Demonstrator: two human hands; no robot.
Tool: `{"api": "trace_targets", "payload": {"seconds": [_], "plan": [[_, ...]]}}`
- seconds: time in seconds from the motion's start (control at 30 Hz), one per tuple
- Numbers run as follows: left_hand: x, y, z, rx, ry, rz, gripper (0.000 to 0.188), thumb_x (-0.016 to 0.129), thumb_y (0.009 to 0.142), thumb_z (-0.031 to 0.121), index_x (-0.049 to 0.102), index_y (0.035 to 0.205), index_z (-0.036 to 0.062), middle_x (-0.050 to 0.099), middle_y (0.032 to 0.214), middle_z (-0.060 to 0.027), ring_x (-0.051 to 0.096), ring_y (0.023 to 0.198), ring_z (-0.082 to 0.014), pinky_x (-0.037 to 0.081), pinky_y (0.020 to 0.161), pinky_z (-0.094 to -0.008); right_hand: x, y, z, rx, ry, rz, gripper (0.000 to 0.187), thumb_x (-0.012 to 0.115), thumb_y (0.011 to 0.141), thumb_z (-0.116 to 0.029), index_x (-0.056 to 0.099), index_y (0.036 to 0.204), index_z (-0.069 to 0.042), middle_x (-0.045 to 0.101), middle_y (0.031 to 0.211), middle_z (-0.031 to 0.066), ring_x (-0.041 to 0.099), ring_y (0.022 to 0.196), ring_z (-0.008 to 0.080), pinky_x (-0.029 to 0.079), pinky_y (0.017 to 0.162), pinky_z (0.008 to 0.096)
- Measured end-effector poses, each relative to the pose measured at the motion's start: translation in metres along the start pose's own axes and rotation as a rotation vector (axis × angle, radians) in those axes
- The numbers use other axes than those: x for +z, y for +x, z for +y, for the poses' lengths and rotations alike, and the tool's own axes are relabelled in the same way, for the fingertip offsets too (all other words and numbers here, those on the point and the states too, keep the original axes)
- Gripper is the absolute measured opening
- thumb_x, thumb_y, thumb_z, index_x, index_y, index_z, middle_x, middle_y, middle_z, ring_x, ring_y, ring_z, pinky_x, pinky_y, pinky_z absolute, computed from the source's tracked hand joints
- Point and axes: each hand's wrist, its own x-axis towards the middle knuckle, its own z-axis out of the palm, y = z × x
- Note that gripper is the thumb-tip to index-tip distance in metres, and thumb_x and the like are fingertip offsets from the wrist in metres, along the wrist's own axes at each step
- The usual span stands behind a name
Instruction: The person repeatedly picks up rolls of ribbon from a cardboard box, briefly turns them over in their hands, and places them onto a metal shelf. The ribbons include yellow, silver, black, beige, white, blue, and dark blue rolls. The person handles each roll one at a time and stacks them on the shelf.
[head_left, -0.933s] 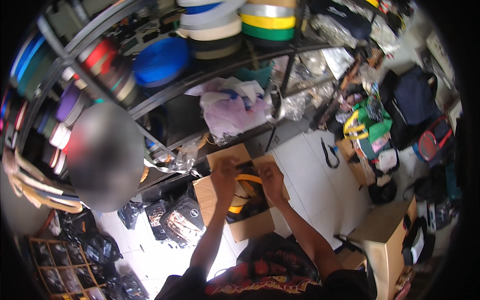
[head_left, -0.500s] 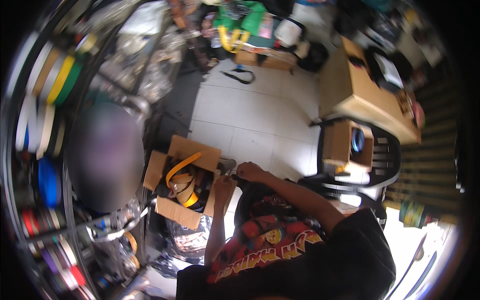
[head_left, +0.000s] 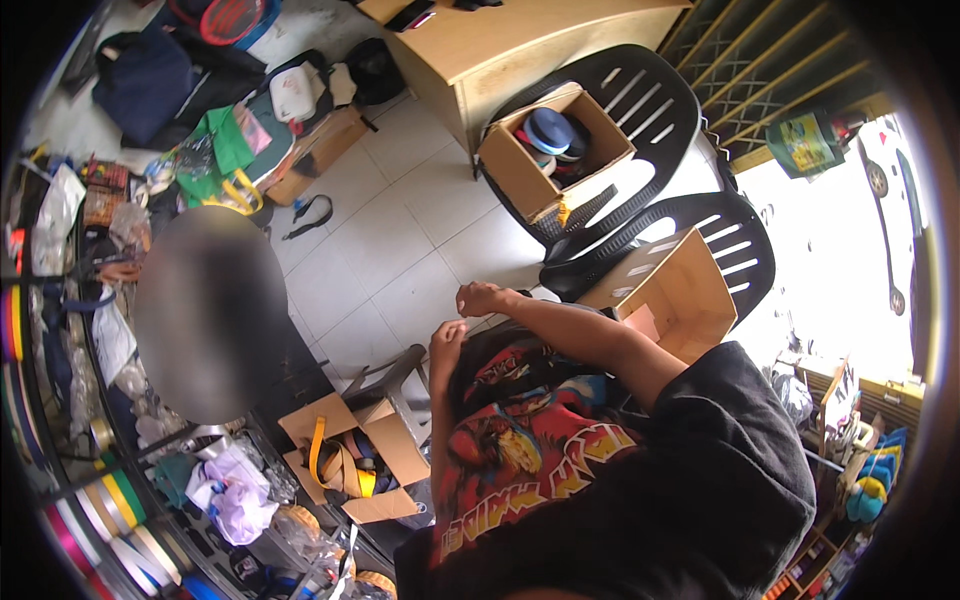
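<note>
My left hand (head_left: 446,346) and my right hand (head_left: 482,299) are held close together in front of my shirt, a small gap between them. The fingers of both are curled in. Whatever they grip is too small or too hidden to make out. Below and left of my left hand stands an open cardboard box (head_left: 400,447) with its flaps spread. In it lie a yellow strap (head_left: 318,450) and coiled tan webbing (head_left: 345,468), along with dark items. Neither hand touches the box.
Two black plastic chairs (head_left: 655,110) on my right carry cardboard boxes; webbing rolls (head_left: 549,131) fill the farther box (head_left: 515,172). A wooden desk (head_left: 530,38) stands beyond. On the tiles lies a black strap (head_left: 312,216). Shelves with ribbon rolls (head_left: 103,502) line the left.
My view has swung to the right, bringing the second chair and its box into sight. Both hands stay close together with curled fingers; the dark thing between them earlier no longer shows clearly.
</note>
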Motion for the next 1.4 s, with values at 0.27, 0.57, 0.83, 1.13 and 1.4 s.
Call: {"api": "trace_targets", "payload": {"seconds": [0.27,0.57,0.83,1.13,1.4], "plan": [[0.036,0.037,0.035,0.051,0.034,-0.184,0.027,0.057,0.097,0.018,0.063,0.113,-0.0026,0.071,0.104,-0.0139,0.068,0.094,-0.0187,0.053,0.081,-0.0288,-0.026,-0.01,0.074,0.135,0.22,0.081,0.024,0.058,0.08,-0.022,0.073,0.091,-0.007,0.072,0.083,0.0107,0.071,0.077,0.0235,0.057,0.07,0.0361],[-0.019,0.112,0.097,-0.207,-0.131,-0.051,0.032,0.054,0.098,0.024,0.061,0.115,-0.0024,0.069,0.109,-0.0167,0.07,0.089,-0.0263,0.056,0.076,-0.0345,-0.087,0.006,0.141,0.27,0.451,-0.02,0.024,0.063,0.079,-0.02,0.074,0.096,-0.007,0.072,0.078,0.0073,0.07,0.067,0.0164,0.056,0.062,0.0311],[-0.065,0.247,0.071,-0.466,0.261,-0.258,0.03,0.052,0.096,0.024,0.065,0.111,0.0009,0.072,0.099,-0.0119,0.069,0.075,-0.0212,0.055,0.062,-0.0328,-0.149,-0.025,0.239,0.518,0.359,0.614,0.031,0.051,0.088,-0.022,0.065,0.107,-0.002,0.068,0.098,0.0252,0.068,0.093,0.0392,0.053,0.08,0.049],[-0.023,0.41,0.164,-0.292,0.615,-0.56,0.023,0.053,0.097,0.022,0.063,0.11,0.0061,0.071,0.099,-0.0085,0.064,0.069,-0.0129,0.051,0.06,-0.0264,-0.093,-0.078,0.221,0.681,0.567,0.722,0.026,0.064,0.08,-0.018,0.073,0.098,-0.001,0.073,0.088,0.0169,0.072,0.08,0.0254,0.057,0.076,0.0358],[0.113,0.485,0.249,-0.044,0.767,-0.834,0.025,0.054,0.099,0.025,0.063,0.111,0.0044,0.071,0.097,-0.0065,0.064,0.072,-0.0108,0.05,0.06,-0.0239,-0.077,-0.071,0.202,0.888,0.969,0.867,0.028,0.065,0.081,-0.021,0.073,0.101,-0.003,0.073,0.092,0.0156,0.071,0.085,0.025,0.054,0.081,0.0342]]}}
